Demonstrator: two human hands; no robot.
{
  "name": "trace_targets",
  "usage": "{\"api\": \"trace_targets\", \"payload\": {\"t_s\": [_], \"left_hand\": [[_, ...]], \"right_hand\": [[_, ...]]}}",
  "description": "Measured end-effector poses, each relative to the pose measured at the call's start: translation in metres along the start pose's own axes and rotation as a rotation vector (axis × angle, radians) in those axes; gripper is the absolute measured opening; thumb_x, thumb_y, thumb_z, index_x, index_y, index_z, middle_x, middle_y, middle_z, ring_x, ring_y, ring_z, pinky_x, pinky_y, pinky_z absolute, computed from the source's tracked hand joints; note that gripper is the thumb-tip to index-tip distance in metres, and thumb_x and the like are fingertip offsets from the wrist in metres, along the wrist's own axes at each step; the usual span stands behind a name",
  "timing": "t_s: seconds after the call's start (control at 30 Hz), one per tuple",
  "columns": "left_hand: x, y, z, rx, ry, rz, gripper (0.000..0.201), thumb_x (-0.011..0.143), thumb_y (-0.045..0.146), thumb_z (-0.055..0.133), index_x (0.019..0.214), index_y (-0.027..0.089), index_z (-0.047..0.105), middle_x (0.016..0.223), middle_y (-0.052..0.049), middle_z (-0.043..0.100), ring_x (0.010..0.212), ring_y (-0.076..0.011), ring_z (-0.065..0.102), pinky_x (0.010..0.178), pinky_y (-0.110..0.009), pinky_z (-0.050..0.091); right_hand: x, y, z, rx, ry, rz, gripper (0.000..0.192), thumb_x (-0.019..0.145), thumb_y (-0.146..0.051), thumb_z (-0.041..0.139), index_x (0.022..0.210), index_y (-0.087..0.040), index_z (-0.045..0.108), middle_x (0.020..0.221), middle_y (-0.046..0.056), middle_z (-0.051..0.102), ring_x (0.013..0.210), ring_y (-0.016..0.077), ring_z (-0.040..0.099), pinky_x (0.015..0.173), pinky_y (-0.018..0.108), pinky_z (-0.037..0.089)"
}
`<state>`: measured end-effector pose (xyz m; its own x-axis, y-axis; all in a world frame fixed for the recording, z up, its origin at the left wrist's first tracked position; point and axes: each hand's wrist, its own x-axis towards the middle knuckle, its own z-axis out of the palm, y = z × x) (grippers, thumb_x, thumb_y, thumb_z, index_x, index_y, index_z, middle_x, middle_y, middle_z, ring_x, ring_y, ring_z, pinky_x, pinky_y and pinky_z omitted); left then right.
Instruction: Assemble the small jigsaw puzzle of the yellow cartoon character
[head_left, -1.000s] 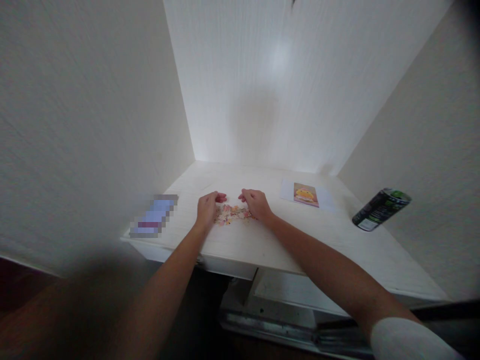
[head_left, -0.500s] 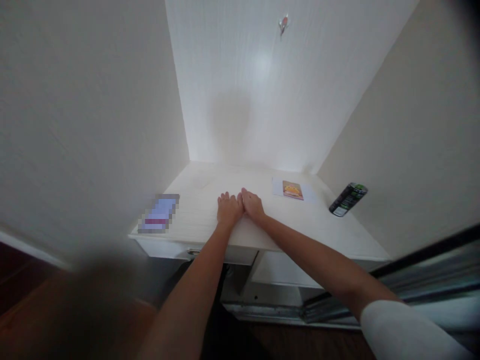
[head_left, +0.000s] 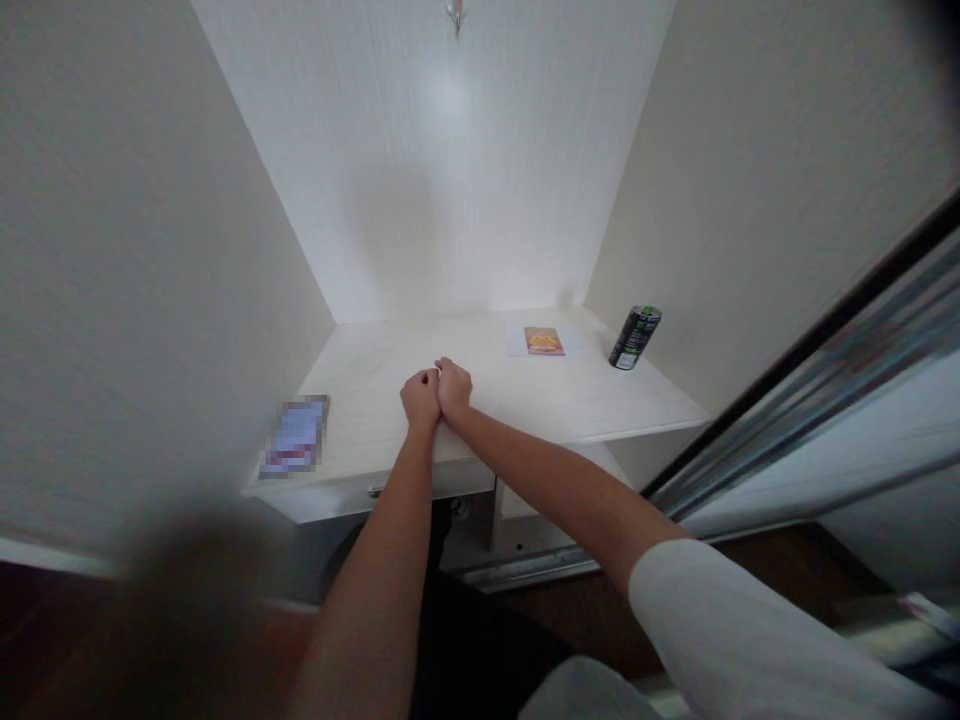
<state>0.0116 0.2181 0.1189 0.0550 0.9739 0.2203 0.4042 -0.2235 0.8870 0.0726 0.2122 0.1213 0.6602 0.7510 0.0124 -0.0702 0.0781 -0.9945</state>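
Note:
My left hand (head_left: pixel 420 399) is curled into a fist on the white desk top (head_left: pixel 367 425), with a small dark gap between thumb and fingers. Pressed against its side is my right hand (head_left: pixel 454 390), also closed, its fingers mostly turned away from view. No object shows in either hand. Both wrists rest side by side near the desk's front edge. Nearest to my left hand lies a blurred-out flat rectangle (head_left: pixel 298 435) at the desk's left end. Beyond my right hand, a card with an orange picture (head_left: pixel 544 341) lies on a pale sheet (head_left: pixel 515 342).
A dark can with green marks (head_left: pixel 635 338) stands at the desk's right side. Walls close in the desk at left, back and right. A drawer handle (head_left: pixel 375 491) sits under the front edge. Sliding-door rails (head_left: pixel 750 410) run along the right.
My fingers, stretched out on the desk before, are now curled into fists, still side by side. The view has turned to the right, so the can and card appear further left.

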Motion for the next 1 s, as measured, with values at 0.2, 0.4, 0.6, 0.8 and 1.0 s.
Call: {"api": "trace_targets", "payload": {"t_s": [0.2,0.4,0.6,0.8,1.0], "left_hand": [[0.006,-0.004,0.009,-0.365,0.146,-0.127,0.029,0.093,0.035,0.059,0.113,0.015,0.061,0.113,-0.008,0.063,0.097,-0.0198,0.063,0.084,-0.04,0.055],[0.016,0.006,0.025,-0.744,0.181,-0.229,0.029,0.094,0.036,0.057,0.113,0.014,0.06,0.108,-0.007,0.064,0.089,-0.0172,0.065,0.076,-0.036,0.057],[0.023,0.009,0.022,-0.849,0.111,-0.195,0.029,0.095,0.037,0.056,0.113,0.014,0.06,0.108,-0.008,0.065,0.091,-0.0178,0.065,0.079,-0.037,0.057],[0.028,-0.009,-0.014,-0.639,0.027,-0.04,0.03,0.094,0.04,0.056,0.103,0.013,0.064,0.099,-0.007,0.07,0.09,-0.0182,0.068,0.084,-0.04,0.056],[0.018,-0.031,-0.056,-0.168,-0.105,0.193,0.03,0.077,0.033,0.068,0.103,0.02,0.072,0.111,-0.007,0.072,0.11,-0.026,0.063,0.107,-0.047,0.042]], "right_hand": [[0.004,0.0,0.002,0.26,0.015,0.094,0.026,0.08,-0.037,0.047,0.072,-0.02,0.065,0.079,0.005,0.072,0.084,0.0187,0.067,0.076,0.03,0.051],[0.012,-0.005,0.003,0.453,-0.049,0.19,0.033,0.085,-0.038,0.036,0.074,-0.019,0.06,0.073,0.008,0.07,0.071,0.0184,0.068,0.067,0.031,0.055],[0.026,-0.009,-0.004,0.482,-0.152,0.173,0.037,0.091,-0.034,0.025,0.071,-0.021,0.053,0.071,0.009,0.07,0.077,0.0189,0.07,0.075,0.033,0.057],[0.056,-0.009,-0.034,0.284,-0.392,0.075,0.034,0.09,-0.036,0.036,0.071,-0.018,0.058,0.078,0.011,0.073,0.08,0.019,0.071,0.081,0.034,0.055],[0.097,-0.017,-0.056,-0.127,-0.77,-0.162,0.019,0.075,-0.033,0.067,0.068,-0.016,0.071,0.071,0.005,0.072,0.074,0.0174,0.066,0.081,0.032,0.05]]}}
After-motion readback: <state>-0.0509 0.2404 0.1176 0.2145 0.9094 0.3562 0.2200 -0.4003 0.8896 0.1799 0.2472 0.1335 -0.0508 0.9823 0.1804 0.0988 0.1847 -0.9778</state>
